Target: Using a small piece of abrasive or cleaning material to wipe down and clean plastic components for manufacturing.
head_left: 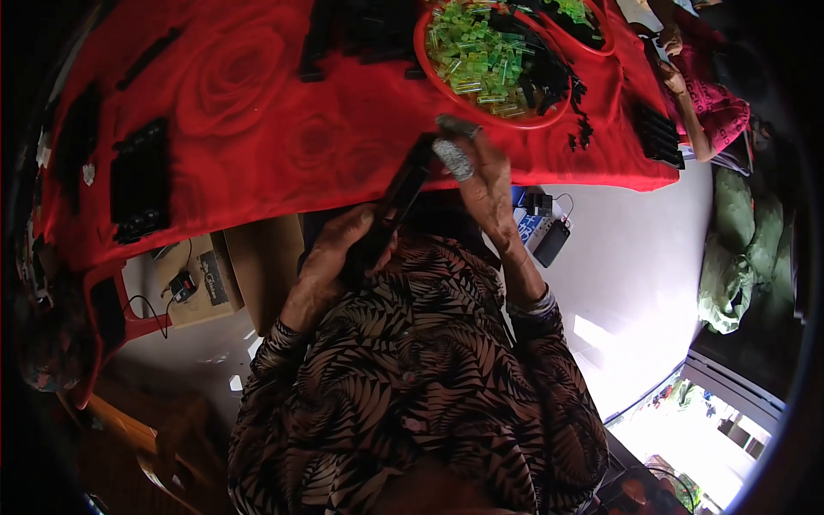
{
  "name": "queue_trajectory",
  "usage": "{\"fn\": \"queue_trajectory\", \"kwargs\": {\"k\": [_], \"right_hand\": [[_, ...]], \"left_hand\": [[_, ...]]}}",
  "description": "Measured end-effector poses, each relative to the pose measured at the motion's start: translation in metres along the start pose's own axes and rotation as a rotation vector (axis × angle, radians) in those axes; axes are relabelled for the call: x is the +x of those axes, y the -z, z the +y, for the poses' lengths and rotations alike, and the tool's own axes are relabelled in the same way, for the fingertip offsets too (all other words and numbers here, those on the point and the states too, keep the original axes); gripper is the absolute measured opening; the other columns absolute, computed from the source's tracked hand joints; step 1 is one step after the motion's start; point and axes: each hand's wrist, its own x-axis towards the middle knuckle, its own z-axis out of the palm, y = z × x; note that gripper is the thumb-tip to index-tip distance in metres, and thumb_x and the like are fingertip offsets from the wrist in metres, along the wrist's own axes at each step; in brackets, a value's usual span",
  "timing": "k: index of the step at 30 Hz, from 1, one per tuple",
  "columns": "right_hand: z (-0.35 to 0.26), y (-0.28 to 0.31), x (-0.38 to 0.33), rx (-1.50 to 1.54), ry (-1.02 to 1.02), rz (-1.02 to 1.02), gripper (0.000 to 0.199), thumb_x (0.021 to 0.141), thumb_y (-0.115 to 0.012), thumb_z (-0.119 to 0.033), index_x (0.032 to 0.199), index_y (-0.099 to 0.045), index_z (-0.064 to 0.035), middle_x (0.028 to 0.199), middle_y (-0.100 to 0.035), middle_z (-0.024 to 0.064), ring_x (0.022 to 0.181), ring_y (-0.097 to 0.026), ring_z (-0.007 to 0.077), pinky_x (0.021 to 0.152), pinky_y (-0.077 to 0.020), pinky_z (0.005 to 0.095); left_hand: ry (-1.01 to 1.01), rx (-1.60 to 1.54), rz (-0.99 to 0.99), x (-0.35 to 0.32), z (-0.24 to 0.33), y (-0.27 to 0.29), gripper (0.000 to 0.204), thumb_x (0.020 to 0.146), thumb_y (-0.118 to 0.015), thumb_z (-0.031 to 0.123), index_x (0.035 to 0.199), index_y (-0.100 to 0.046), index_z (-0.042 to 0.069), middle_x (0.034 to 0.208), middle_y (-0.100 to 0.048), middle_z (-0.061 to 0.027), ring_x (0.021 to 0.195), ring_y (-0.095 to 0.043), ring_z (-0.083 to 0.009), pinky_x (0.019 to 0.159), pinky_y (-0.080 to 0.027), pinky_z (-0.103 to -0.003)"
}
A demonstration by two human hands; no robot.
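Head view, only camera.

My left hand (339, 236) is curled around the lower part of a long black bar (408, 184), thumb along its near side. The bar slants up and to the right, in front of the table edge and above the patterned shirt (412, 343). My right hand (487, 184) is raised just beside the bar's upper end, fingers bent and partly spread. I cannot tell whether its fingertips touch the bar or pinch anything small. Silver wrapping (455, 160) covers one finger.

Risks, my judgement:

1. Bar twisting or slipping. The left hand appears to carry it from the lower part alone; a push at the far end would lever it round. A drop could land in the lap or on the floor.

2. Poor feel. The wrapping probably dulls touch, so a small part could be misplaced or lost unnoticed.

3. Poor sight. Black bar against dark shirt and shadow: a wrong angle would be hard for me to catch.

4. Knocking the red basin (515, 125). It stands near the right hand, heaped with yellow-green translucent pieces (481, 60); a wide elbow or wrist swing could spill them.

5. Loose dark bits (584, 130) lie beside it on the rose-print red tablecloth (257, 163); a dragged cloth or sleeve could sweep them off.
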Motion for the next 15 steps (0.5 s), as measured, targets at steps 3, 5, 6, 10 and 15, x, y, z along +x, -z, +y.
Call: {"fn": "queue_trajectory", "kwargs": {"k": [3, 5, 6, 10, 15], "right_hand": [[-0.018, 0.037, 0.007, -0.248, 0.195, 0.163, 0.026, 0.08, -0.071, 0.006, 0.105, -0.066, 0.0008, 0.1, -0.069, 0.0083, 0.092, -0.065, 0.0144, 0.082, -0.0532, 0.0279], [-0.034, 0.068, 0.016, -0.47, 0.275, 0.285, 0.02, 0.079, -0.071, 0.005, 0.098, -0.069, 0.0, 0.092, -0.071, 0.006, 0.083, -0.065, 0.012, 0.077, -0.052, 0.0262], [-0.049, 0.074, 0.018, -0.58, 0.228, 0.359, 0.018, 0.079, -0.071, 0.004, 0.096, -0.07, -0.0004, 0.09, -0.071, 0.0067, 0.082, -0.065, 0.0118, 0.076, -0.0521, 0.0261], [-0.061, 0.11, 0.03, -0.859, 0.304, 0.422, 0.021, 0.079, -0.073, -0.003, 0.101, -0.07, -0.0005, 0.09, -0.071, 0.0056, 0.077, -0.062, 0.0094, 0.068, -0.0503, 0.0236], [-0.057, 0.102, 0.051, -0.841, 0.397, 0.277, 0.018, 0.077, -0.07, 0.001, 0.095, -0.071, -0.0003, 0.09, -0.072, 0.0085, 0.078, -0.064, 0.0119, 0.07, -0.0518, 0.0263]], "left_hand": [[-0.09, -0.098, -0.029, 0.002, -0.004, 0.013, 0.038, 0.101, -0.044, 0.033, 0.119, -0.054, 0.001, 0.09, -0.063, -0.0126, 0.06, -0.057, -0.0139, 0.048, -0.044, -0.025], [-0.127, -0.079, 0.017, 0.001, -0.006, 0.011, 0.041, 0.1, -0.046, 0.036, 0.118, -0.053, -0.001, 0.09, -0.062, -0.0122, 0.058, -0.055, -0.0132, 0.046, -0.042, -0.023], [-0.164, -0.051, 0.07, 0.001, -0.007, 0.01, 0.045, 0.099, -0.048, 0.038, 0.118, -0.053, -0.002, 0.09, -0.061, -0.0118, 0.056, -0.053, -0.0125, 0.043, -0.04, -0.022], [-0.146, -0.035, 0.092, 0.002, -0.009, 0.007, 0.043, 0.1, -0.043, 0.036, 0.118, -0.052, -0.002, 0.091, -0.061, -0.0115, 0.056, -0.053, -0.0125, 0.045, -0.041, -0.022], [-0.133, -0.038, 0.107, 0.001, -0.007, 0.005, 0.036, 0.102, -0.041, 0.032, 0.118, -0.054, 0.002, 0.09, -0.065, -0.0114, 0.059, -0.056, -0.0124, 0.05, -0.045, -0.024]]}}
